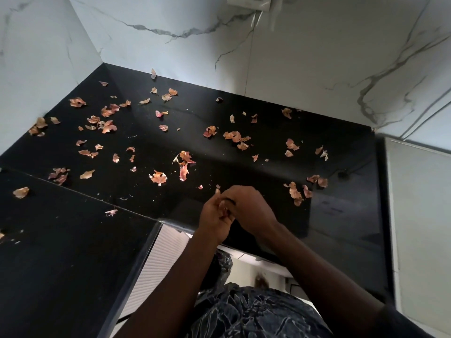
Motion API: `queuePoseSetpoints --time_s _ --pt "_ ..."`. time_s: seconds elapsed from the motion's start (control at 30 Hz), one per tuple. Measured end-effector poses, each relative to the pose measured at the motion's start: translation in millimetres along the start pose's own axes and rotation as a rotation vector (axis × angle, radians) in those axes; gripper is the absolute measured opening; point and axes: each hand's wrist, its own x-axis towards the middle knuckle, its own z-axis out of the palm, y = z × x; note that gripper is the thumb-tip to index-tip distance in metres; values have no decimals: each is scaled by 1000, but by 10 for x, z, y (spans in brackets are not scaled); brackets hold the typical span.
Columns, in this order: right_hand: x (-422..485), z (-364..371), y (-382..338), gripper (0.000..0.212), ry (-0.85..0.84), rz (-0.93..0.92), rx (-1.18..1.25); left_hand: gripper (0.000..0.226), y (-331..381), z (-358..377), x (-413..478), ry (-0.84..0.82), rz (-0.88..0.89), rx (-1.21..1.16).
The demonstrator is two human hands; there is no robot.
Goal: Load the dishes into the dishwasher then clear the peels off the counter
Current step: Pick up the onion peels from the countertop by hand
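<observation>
**Hands meet at the table's front edge, peels strewn across it**

The only container I can make out is a glossy dark bag hanging just under the front edge of the table, partly hidden behind the left forearm. I cannot tell what is in it.

The onion peels lie all over the black table. They are thickest toward the back left corner and through the middle, with a smaller cluster near the right edge and only a few stray bits on the near left section. One scrap leans against the marble wall at the back edge.

Both hands are together over the front edge, where the table turns its inner corner. The left hand is cupped, with its fingers curled around a few pinkish scraps of peel in the palm. One small piece shows at its fingertips. The right hand lies over it, knuckles up and fingers bent down into the left palm. From my view I cannot tell whether it is pinching anything.

A white wall socket sits high on the wall. A pale unit stands against the table's right edge.
</observation>
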Motion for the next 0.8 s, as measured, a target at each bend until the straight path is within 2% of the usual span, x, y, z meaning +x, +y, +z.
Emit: queuePoseSetpoints --time_s 0.13,0.17,0.23,0.33,0.57,0.8 --pt "37 -224 303 20 187 106 17 41 35 -36 32 27 6 -75" --pt "36 -246 411 21 181 142 -16 40 42 -60 41 40 11 -90" --pt "34 -187 561 24 54 174 -103 40 52 -89 30 52 22 -105" --pt "10 14 645 24 -100 145 -248 40 65 -91 -1 49 29 -97" --pt "23 119 599 17 -77 54 -378 41 79 -103 -28 44 36 -93" --pt "14 166 713 19 -26 113 -335 40 84 -64 -12 36 39 -76"
